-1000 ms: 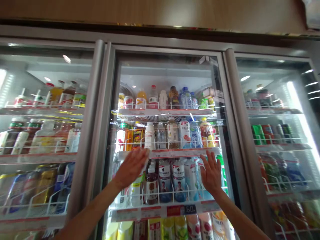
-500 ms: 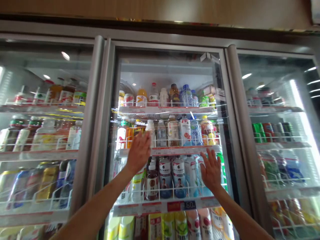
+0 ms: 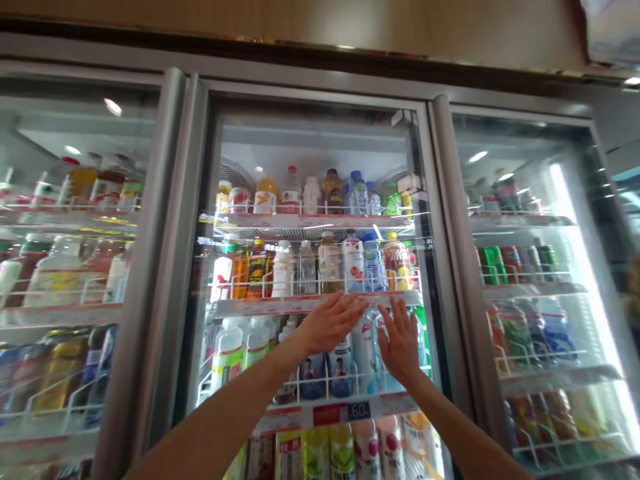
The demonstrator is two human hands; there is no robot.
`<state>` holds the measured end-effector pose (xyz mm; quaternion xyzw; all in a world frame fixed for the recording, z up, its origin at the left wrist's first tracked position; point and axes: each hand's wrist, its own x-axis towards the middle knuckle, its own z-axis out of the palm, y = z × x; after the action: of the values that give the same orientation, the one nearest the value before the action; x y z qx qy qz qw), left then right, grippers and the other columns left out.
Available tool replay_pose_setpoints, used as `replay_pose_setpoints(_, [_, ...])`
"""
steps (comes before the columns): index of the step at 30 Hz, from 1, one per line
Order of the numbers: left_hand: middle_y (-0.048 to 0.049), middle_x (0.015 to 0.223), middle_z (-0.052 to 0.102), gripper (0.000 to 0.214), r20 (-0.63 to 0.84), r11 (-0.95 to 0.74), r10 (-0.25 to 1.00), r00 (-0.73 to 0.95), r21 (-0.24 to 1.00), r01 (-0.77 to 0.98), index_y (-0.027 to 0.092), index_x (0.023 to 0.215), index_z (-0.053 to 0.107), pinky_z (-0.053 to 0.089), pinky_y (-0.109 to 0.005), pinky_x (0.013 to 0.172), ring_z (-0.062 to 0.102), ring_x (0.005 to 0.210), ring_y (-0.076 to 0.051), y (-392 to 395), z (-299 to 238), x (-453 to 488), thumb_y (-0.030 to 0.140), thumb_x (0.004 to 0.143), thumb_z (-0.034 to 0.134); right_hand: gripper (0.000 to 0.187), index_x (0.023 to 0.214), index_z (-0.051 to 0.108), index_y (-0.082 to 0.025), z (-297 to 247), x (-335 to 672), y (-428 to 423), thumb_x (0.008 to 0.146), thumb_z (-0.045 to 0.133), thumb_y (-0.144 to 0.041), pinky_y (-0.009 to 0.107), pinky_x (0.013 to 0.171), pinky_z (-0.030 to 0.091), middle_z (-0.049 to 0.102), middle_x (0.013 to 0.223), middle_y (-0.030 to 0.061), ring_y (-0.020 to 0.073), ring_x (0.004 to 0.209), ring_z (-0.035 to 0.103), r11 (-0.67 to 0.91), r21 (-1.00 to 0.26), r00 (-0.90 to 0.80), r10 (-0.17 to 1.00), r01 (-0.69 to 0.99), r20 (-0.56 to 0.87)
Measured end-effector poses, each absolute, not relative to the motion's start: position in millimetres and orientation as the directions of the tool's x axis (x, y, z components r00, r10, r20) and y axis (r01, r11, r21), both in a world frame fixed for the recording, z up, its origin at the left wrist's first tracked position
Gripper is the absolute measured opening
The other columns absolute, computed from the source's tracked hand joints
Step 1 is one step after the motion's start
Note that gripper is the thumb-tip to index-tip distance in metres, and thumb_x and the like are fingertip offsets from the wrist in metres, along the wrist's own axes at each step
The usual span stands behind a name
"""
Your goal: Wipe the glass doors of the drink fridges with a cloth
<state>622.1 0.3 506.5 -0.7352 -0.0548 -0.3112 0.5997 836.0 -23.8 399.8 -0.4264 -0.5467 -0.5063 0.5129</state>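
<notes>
My left hand [image 3: 334, 323] is raised in front of the middle glass door, fingers stretched out toward the right and nothing in it. Close beside it, my right hand [image 3: 400, 340] is held up with its fingers apart, also without anything in it. Both hands overlap the third shelf's bottles, partly hiding the dark-labelled bottles [image 3: 342, 373] and light blue bottles [image 3: 365, 353]. Just above them runs a shelf edge [image 3: 260, 307] carrying a row of drinks, among them a blue bottle [image 3: 374, 263] and a white-labelled bottle [image 3: 353, 260]. Whether either hand touches the glass I cannot tell.
Metal door frames stand on both sides, with a vertical handle bar [image 3: 167, 200] at left and another bar [image 3: 445, 200] at right. Neighbouring glass doors show more drinks, including green cans [image 3: 494, 264]. A wooden panel [image 3: 300, 27] runs above the fridge.
My left hand has moved right, from in front of the white bottle to beside my right hand. The camera view has shifted slightly to the right.
</notes>
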Motion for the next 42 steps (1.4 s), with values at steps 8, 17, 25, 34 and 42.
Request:
replay_pose_setpoints(8, [-0.0094,0.144,0.033,0.046,0.818,-0.363,-0.182,0.546,-0.572,0.736,0.014,0.135,0.035,0.022,-0.046,0.11,0.017,0.137,-0.025,0.8,539.9,670.7,0.019,0.089,0.037,0.058,0.142,0.019,-0.024,408.6,864.1,-47.0,0.088,0.037,-0.022,0.05,0.105,0.028,0.033,0.144,0.0106,0.0234,0.134,0.028,0.262,0.056,-0.023,-0.127,0.963,0.992])
replay_pose_setpoints(17, [-0.0069,0.143,0.035,0.043,0.663,-0.37,-0.152,0.733,-0.726,0.58,0.015,0.132,0.039,0.024,-0.043,0.109,0.025,0.135,-0.023,-10.4,548.3,741.1,0.019,0.09,0.035,0.055,0.142,0.021,-0.026,395.1,909.5,-67.4,0.089,0.035,-0.023,0.051,0.104,0.03,0.035,0.143,0.0106,0.0248,0.131,0.034,0.319,-0.019,0.065,-0.132,0.948,0.989])
replay_pose_setpoints(25, [0.0009,0.139,0.042,0.035,0.122,-0.335,-0.291,0.949,-0.942,0.018,0.02,0.12,0.054,0.023,-0.034,0.11,0.033,0.13,-0.017,-21.7,481.6,780.2,0.023,0.09,0.036,0.052,0.142,0.023,-0.026,388.0,937.9,-65.1,0.09,0.03,-0.023,0.049,0.105,0.028,0.036,0.143,0.0088,0.0229,0.132,0.033,0.306,-0.007,0.037,-0.094,0.952,0.995])
replay_pose_setpoints(34, [-0.0018,0.144,0.035,0.042,0.371,-0.343,-0.229,0.9,-0.896,0.282,0.018,0.132,0.041,0.02,-0.038,0.111,0.026,0.134,-0.019,-16.5,515.6,761.9,0.022,0.091,0.034,0.051,0.141,0.025,-0.024,411.5,931.1,-62.3,0.09,0.027,-0.023,0.051,0.104,0.03,0.036,0.142,0.0107,0.0245,0.132,0.033,0.387,0.008,0.05,-0.138,0.922,0.989])
replay_pose_setpoints(42, [-0.009,0.144,0.033,0.043,0.845,-0.318,-0.136,0.516,-0.531,0.785,0.015,0.132,0.039,0.021,-0.047,0.109,0.019,0.137,-0.025,-5.5,555.7,713.7,0.025,0.09,0.035,0.052,0.142,0.022,-0.026,438.0,908.1,-48.5,0.091,0.028,-0.023,0.048,0.105,0.029,0.035,0.143,0.009,0.0221,0.133,0.032,0.407,0.07,-0.014,-0.139,0.911,0.99])
